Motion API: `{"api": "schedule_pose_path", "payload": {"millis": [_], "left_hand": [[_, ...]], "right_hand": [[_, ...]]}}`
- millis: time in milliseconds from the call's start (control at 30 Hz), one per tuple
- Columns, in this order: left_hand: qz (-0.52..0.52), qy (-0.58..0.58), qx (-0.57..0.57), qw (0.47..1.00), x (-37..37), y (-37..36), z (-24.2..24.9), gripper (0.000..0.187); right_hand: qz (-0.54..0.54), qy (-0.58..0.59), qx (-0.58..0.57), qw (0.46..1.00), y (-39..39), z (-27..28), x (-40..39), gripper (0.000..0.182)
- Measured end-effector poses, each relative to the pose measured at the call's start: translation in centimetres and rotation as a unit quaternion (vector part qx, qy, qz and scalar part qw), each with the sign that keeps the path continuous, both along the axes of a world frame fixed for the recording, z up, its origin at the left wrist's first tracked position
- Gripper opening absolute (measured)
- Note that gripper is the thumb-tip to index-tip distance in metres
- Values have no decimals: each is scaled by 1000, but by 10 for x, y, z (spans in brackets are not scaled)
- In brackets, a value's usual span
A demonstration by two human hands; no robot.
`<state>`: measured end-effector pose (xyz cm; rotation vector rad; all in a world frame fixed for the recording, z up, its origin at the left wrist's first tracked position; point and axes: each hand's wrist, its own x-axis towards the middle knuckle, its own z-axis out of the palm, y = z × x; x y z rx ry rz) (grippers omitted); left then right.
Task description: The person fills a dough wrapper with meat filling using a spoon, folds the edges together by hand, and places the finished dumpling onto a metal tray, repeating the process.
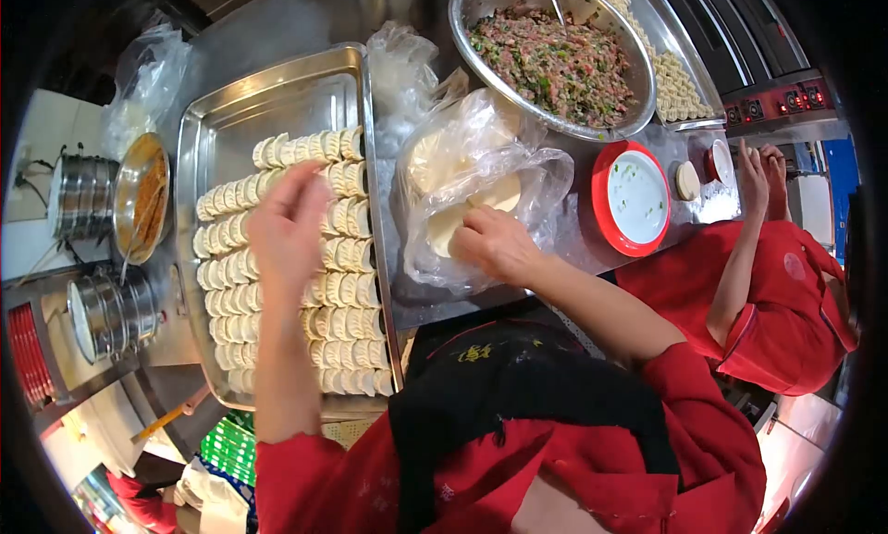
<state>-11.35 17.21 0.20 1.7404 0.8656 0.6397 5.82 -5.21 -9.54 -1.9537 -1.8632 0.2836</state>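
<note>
My left hand (290, 221) is over the steel tray (268, 108), above rows of pleated dumplings (347, 293). It is blurred, and I cannot make out whether anything is between its fingers. My right hand (498, 242) is at the mouth of a clear plastic bag (546, 187). Its fingers are closed on the edge of a round dumpling wrapper (444, 227) in the bag. More pale wrappers show through the plastic.
A large steel bowl (460, 36) of minced filling stands behind the bag. Right of the bag is a red-rimmed white plate (603, 201). A co-worker's hands (760, 178) are at the right. Steel pots (125, 307) and a sauce bowl (143, 196) stand left of the tray.
</note>
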Motion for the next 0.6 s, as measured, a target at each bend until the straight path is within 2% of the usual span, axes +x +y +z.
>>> {"api": "schedule_pose_path", "payload": {"millis": [33,100,200,233,300,333,400,433,467,533,567,600], "left_hand": [[-47,-84,-89,991,5,-32,2,24],[-157,-99,-243,952,21,-88,2,29],[-186,-59,-162,967,38,-121,-43,33],[-143,-25,-116,983,38,-120,-48,34],[-82,17,-55,995,33,-113,-60,34],[-81,21,-51,995,27,-110,-61,34],[-55,3,-91,994,18,-106,-60,34],[-60,20,-92,994,14,-106,-57,31],[-59,17,-84,995,15,-111,-46,31],[-12,3,-187,982,14,-129,-22,29],[-24,-61,-257,964,14,-138,-25,36],[-28,-63,-252,965,17,-144,-24,36]], "right_hand": [[2,1,1,1000,1,0,-3,12],[19,-20,19,999,4,4,-7,16],[85,-46,98,990,9,-1,1,19],[86,-48,105,990,9,1,3,19],[110,-92,4,990,6,4,6,17],[110,-89,8,990,5,3,6,17],[-2,94,-9,995,6,-2,7,11],[-43,146,21,988,6,1,9,10],[-40,143,28,988,7,9,15,10],[-169,341,-116,918,1,35,27,12],[-165,358,-63,917,-4,60,27,14],[-167,356,-56,918,-9,76,28,14]]}}
